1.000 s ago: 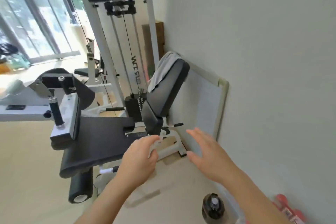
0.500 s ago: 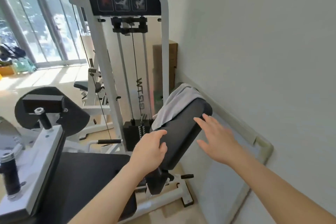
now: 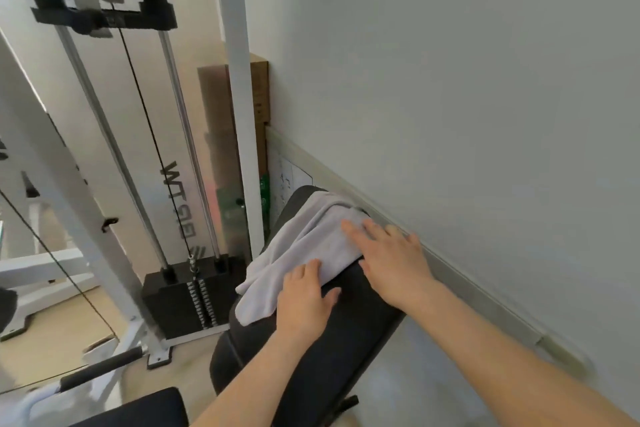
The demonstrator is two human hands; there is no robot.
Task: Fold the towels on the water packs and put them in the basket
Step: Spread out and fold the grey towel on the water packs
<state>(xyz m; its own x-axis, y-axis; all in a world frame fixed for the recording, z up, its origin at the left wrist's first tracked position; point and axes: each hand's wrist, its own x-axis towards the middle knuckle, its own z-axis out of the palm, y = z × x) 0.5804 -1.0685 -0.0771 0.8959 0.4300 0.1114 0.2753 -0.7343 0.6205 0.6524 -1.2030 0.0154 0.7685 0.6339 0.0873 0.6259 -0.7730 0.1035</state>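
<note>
A light grey towel (image 3: 301, 246) lies draped over the top of the black padded backrest (image 3: 329, 340) of a gym machine. My left hand (image 3: 304, 298) rests on the towel's lower edge with fingers fairly straight, its thumb on the black pad. My right hand (image 3: 388, 260) lies flat on the towel's right part, fingers spread and straight. Neither hand grips the cloth. No water packs and no basket are in view.
The machine's white frame (image 3: 239, 97), cable and black weight stack (image 3: 187, 302) stand left of the backrest. A grey wall (image 3: 450, 80) runs close on the right, with a whiteboard (image 3: 294, 180) leaning against it behind the pad. A brown box (image 3: 259, 90) stands in the corner.
I have moved closer to the backrest. Both hands went forward from the bare pad up onto the grey towel and now touch it.
</note>
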